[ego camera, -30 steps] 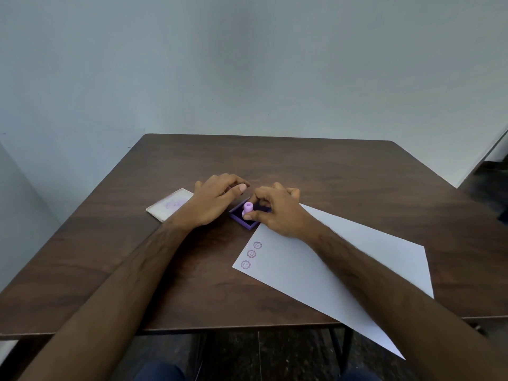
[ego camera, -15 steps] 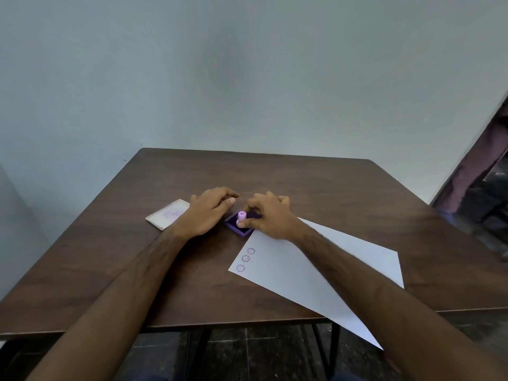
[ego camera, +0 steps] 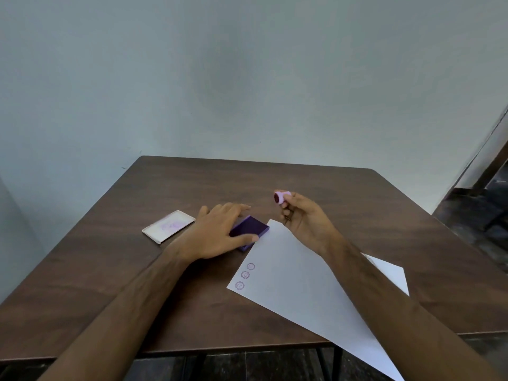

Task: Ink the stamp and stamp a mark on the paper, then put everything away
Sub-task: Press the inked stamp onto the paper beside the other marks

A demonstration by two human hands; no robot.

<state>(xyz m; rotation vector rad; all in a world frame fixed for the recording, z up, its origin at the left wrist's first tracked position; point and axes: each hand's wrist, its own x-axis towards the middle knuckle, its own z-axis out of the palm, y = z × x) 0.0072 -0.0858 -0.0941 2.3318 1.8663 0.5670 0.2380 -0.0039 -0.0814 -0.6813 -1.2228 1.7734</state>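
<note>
Item, right hand (ego camera: 305, 221): fingers (ego camera: 288, 206) pinched on a small round pale-pink plastic stamp (ego camera: 280, 197), raised clear of the table, its dark inked face turned toward the left and the camera.

Item, left hand (ego camera: 217, 235): fingers (ego camera: 236, 209) spread flat, steadying an open rectangular purple ink pad (ego camera: 251, 227); they press on its near and left side without closing round it.

Item, just left of the left hand's fingers: a flat clear rectangular lid (ego camera: 168, 226) with a purple smudge, lying apart from the pad.

Item, below the right hand's fingers: a white paper sheet (ego camera: 297, 287), its corner touching the pad, bearing three purple round stamped marks (ego camera: 245, 275) in a row near its left edge.

Item, beneath all: a dark brown wood-grain table (ego camera: 343, 199).

Progress, judged: inking looks done; the stamp's face appears loaded. Left: pressing a mark on the sheet, lidding the pad, putting everything away.
</note>
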